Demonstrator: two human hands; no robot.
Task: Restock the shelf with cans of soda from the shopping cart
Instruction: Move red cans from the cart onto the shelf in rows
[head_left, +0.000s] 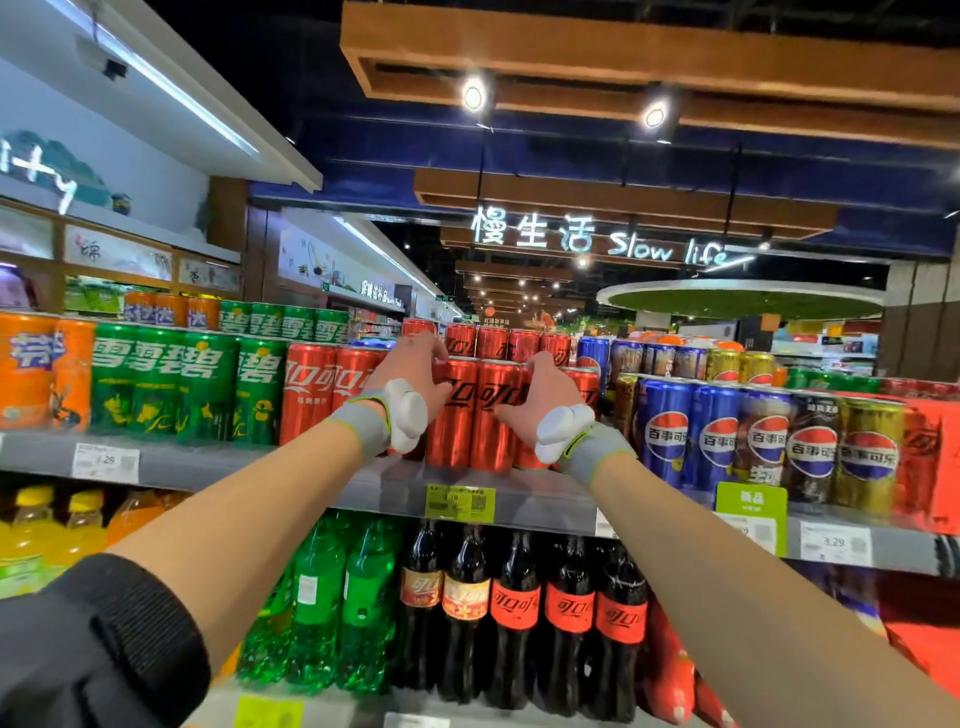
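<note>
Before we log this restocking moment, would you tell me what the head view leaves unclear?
- Shopping cart: outside the frame.
- Left hand fingers: curled behind the tall red soda cans, so the grip is unclear.
- White price tag: print blurred.
- Right hand: its palm side faces away from the camera.

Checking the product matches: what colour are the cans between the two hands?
Red cans with black lettering, clearest in the head view, on the upper shelf.

Counted on the upper shelf (208, 457), front row: two orange cans (44, 371), four green cans (182, 387), three blue cans (691, 436). Below, five dark cola bottles (519, 618) are recorded. Two hands (415, 364) are seen.
</note>
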